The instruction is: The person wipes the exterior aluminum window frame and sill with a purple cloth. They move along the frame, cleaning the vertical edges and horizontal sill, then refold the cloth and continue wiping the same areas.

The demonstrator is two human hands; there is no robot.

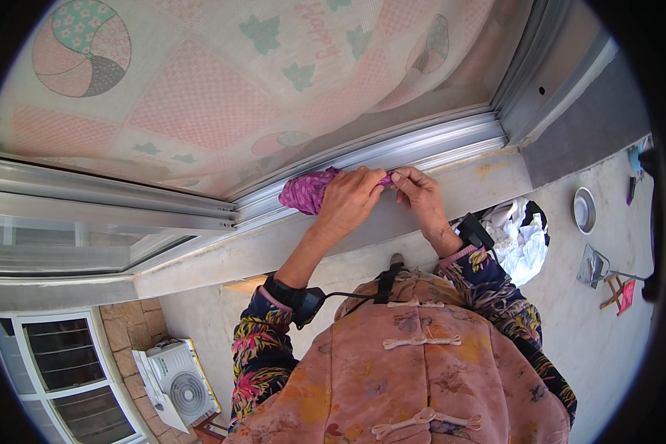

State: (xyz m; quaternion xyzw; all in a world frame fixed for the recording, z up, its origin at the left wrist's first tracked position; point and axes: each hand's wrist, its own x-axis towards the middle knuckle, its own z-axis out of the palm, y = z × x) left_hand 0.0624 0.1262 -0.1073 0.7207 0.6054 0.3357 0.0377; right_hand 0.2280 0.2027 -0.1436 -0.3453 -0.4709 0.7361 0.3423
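Observation:
A bunched purple patterned cloth (306, 192) lies over the aluminium track (455, 136) of a sliding window. My left hand (351, 197) is closed around the middle of the cloth, so that part is hidden under my fingers. At the cloth's narrow, twisted right end, my right hand (417, 191) pinches the tip between thumb and fingers. Both hands are above the stone sill (466, 180), close together. Behind the glass hangs a pink and white printed curtain (205, 94).
The window's sliding frame (105, 211) stands at left. Below right are a bag of white crumpled material (513, 238), a metal basin (584, 210), a dustpan (590, 267) and a folding stool (624, 297). An air-conditioner outdoor unit (180, 383) sits by the stone wall at lower left.

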